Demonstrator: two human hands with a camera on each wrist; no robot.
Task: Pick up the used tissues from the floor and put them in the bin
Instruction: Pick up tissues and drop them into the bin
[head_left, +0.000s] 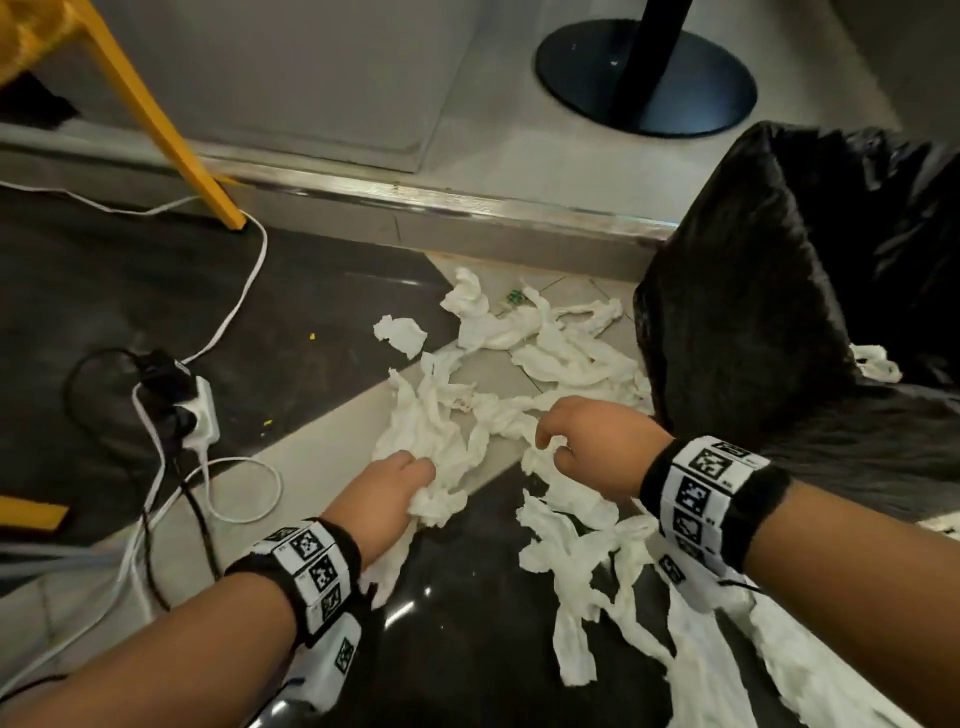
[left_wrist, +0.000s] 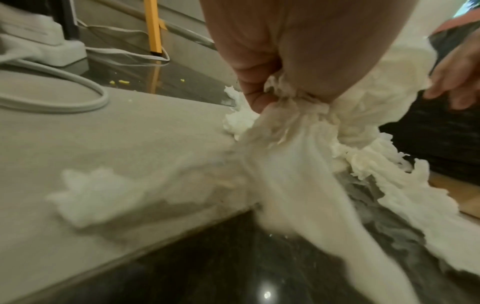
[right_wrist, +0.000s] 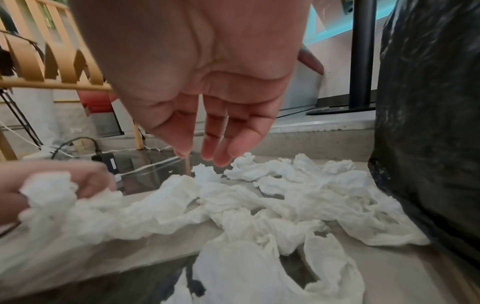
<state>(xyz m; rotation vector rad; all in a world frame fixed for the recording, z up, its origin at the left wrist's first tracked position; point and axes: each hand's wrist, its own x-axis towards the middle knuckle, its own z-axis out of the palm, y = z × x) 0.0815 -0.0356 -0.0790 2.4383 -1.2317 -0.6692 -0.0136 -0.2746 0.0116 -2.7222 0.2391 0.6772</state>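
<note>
Crumpled white paper tissues (head_left: 524, 374) are strewn over a grey and black tiled floor (head_left: 311, 457), right beside a bin lined with a black plastic bag (head_left: 779, 291). A bunch of tissue is clenched in the left hand (head_left: 387, 491). The right hand (right_wrist: 197, 86) is held just above the pile, fingers loosely spread, nothing grasped. A white power strip (head_left: 200, 410) is seen to the left.

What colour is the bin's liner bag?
Black, glossy and crinkled; the liner bag shows best in the head view.
</note>
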